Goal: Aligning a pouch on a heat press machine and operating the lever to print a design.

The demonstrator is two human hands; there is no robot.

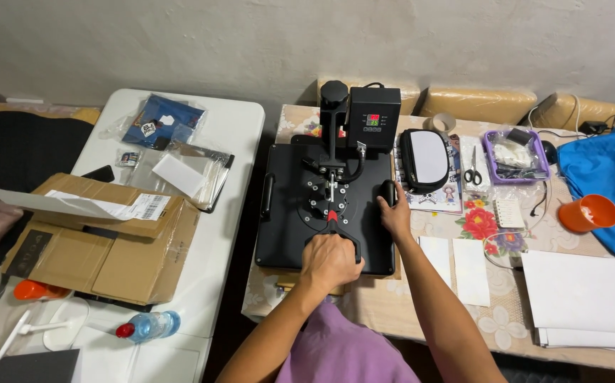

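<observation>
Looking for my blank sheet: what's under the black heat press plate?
Nothing shows under the heat press plate: it lies shut, left hand on its handle, right hand at its edge.

The heat press (325, 206) is a big black machine with a flat square top plate. The plate lies flat and closed. It sits on a table with a flowery cloth. A long black lever handle (339, 237) runs down the middle of the plate, with a small red bit on it. The near end of the handle is inside the closed left hand (330, 261). A short black side grip (390, 191) sticks out on the plate's right edge, under the right hand (396, 215). Beyond both hands, at the back, stands a black control box (373, 117) with a small lit screen showing red and green.
</observation>
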